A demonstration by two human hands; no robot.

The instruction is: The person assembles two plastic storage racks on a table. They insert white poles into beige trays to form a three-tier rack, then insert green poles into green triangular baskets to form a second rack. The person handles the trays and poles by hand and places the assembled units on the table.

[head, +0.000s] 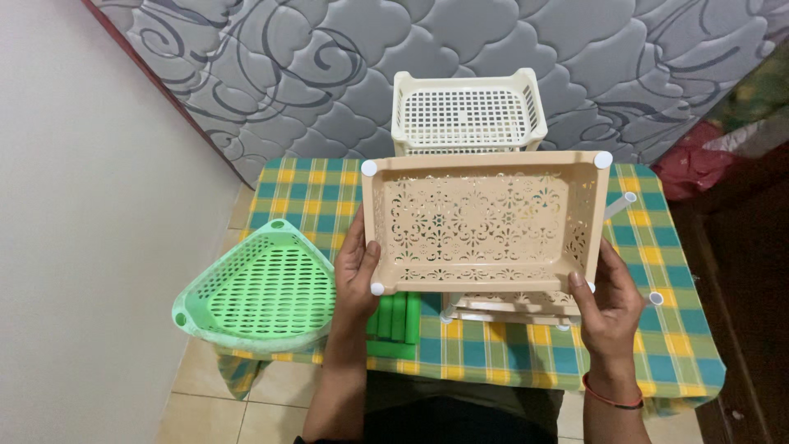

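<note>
Checked green-and-yellow tablecloth (pixel 509 353) lies below the beige perforated plastic tray (pixel 481 222). Your left hand (pixel 355 275) and right hand (pixel 606 300) clamp its near corners, over another beige tier (pixel 509 304); stacking looks unfinished.

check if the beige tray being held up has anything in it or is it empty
Empty. The beige tray shows only its bare patterned floor, and the left hand and right hand grip its near corners.

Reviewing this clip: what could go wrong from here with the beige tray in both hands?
The green triangular basket overhangs the table's left edge; a nudge from the left hand might tip it off. The beige tray, gripped by the right hand too, hangs close above white poles and could knock them loose.
</note>
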